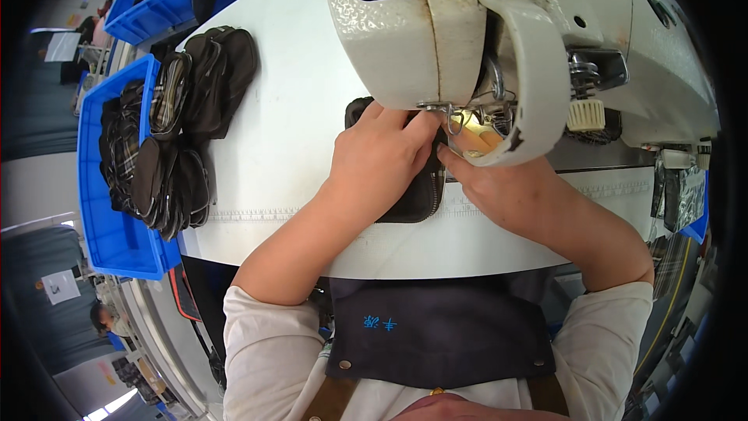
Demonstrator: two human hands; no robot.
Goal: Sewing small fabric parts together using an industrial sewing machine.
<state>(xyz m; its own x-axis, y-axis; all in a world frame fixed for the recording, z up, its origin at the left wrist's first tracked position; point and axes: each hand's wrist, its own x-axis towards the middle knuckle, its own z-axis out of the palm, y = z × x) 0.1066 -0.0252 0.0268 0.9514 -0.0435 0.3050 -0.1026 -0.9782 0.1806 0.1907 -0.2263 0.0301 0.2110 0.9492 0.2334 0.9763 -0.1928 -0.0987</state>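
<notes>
A dark brown zippered pouch piece (411,204) lies flat on the white table beneath the head of a sewing machine (389,47). Bent fingers of my left hand (380,154) press on its far part, their tips close to the lit needle area. My right hand (502,187) grips the right edge of the piece, thumb toward the left hand. Some right fingers show through the machine's curved white guard (545,86), while the rest are hidden. A zipper runs along the near right edge of the pouch piece. Machine parts cover the needle point.
Stacks of dark and plaid fabric pieces (222,78) rest on the left of the table (288,47). Beside them stands a blue bin (117,242) holding more pieces; another blue bin (128,23) is farther back. A printed ruler strip (257,215) crosses the near tabletop.
</notes>
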